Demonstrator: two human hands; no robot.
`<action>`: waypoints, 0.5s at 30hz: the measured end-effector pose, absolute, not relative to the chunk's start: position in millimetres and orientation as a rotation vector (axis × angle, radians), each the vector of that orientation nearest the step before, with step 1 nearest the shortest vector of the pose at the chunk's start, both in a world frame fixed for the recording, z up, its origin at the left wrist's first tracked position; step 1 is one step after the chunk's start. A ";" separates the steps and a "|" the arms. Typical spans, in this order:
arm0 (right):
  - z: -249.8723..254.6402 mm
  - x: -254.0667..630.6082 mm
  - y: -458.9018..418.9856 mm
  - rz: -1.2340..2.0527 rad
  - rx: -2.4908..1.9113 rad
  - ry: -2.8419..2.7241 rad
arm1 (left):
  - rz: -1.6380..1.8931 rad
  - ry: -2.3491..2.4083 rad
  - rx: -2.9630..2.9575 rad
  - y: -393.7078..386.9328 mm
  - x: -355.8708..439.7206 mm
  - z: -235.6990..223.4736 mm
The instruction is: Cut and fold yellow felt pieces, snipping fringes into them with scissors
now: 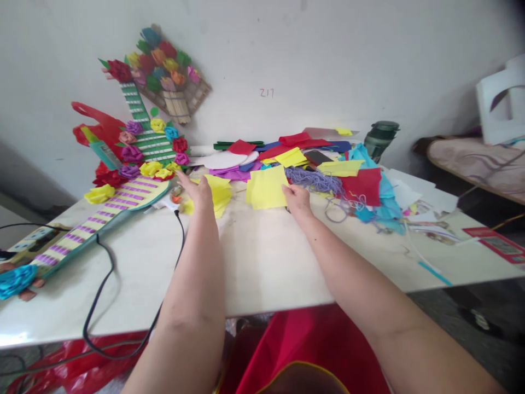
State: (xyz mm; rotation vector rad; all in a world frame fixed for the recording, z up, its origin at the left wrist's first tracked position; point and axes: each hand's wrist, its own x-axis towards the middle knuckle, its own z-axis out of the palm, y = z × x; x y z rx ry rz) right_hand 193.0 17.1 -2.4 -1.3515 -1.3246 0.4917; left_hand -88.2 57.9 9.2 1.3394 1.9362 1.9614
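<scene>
Between the thumb and fingers of my right hand (pixel 298 198) is the right edge of a yellow square sheet (pixel 266 189), crepe paper or thin cloth by its look. The sheet stands a little tilted, facing me, above the white table. My left hand (pixel 198 191) is open with its fingers stretched out, beside a loose pile of similar yellow sheets (pixel 219 194). Whether its palm touches the pile I cannot tell. Just left of that hand sits a white glue gun-like device (pixel 168 203) with a black cord.
Flower-decorated striped panels (pixel 141 189) and a red plastic bag (pixel 102 134) are on the left. Purple yarn (pixel 315 180), coloured sheets (pixel 363 186) and a dark green bottle (pixel 380 141) lie or stand at the back right. A black cable (pixel 111 268) crosses the table's left front edge.
</scene>
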 end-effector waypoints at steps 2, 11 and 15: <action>-4.3 192.3 18.0 0.617 -1.310 -1.224 | 1.999 2.042 1.240 51.0 -81.3 18.8; 11.5 199.8 19.9 0.969 -0.912 -0.636 | 1.870 1.727 1.309 36.8 -17.5 38.9; 19.7 209.4 19.8 0.988 -0.934 -0.465 | 1.503 1.835 1.513 31.2 7.9 29.9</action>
